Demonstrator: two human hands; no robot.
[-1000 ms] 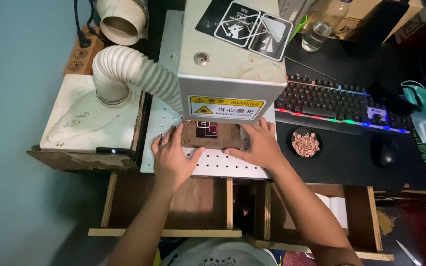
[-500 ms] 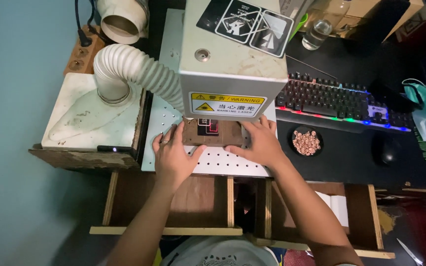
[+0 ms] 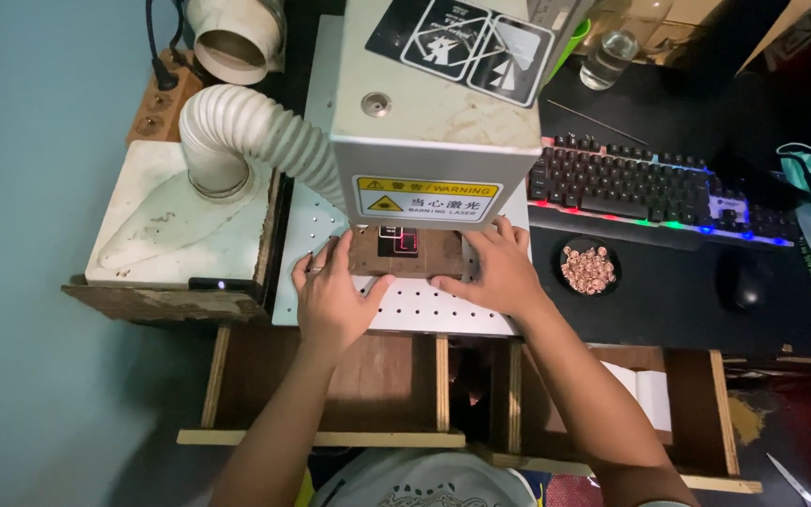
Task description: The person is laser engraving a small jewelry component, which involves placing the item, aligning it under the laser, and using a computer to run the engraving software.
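A flat brown wooden piece (image 3: 415, 255) lies on the white perforated plate (image 3: 434, 310) under the grey laser machine head (image 3: 434, 94). A small dark square with red light lines shows on the wood. My left hand (image 3: 332, 293) presses against the piece's left edge, thumb along its front. My right hand (image 3: 490, 268) holds its right edge and front corner. The back of the piece is hidden under the machine head.
A white ribbed exhaust hose (image 3: 246, 136) curves in from the left over a white box (image 3: 171, 225). A backlit keyboard (image 3: 650, 188), a small bowl of pinkish bits (image 3: 587, 268), a mouse (image 3: 748, 280) and a glass (image 3: 612, 42) stand right. Open wooden drawers (image 3: 330, 385) are below.
Both hands have stayed on the wooden piece, shifting it only slightly under the machine head. The red light marks now show on the wood.
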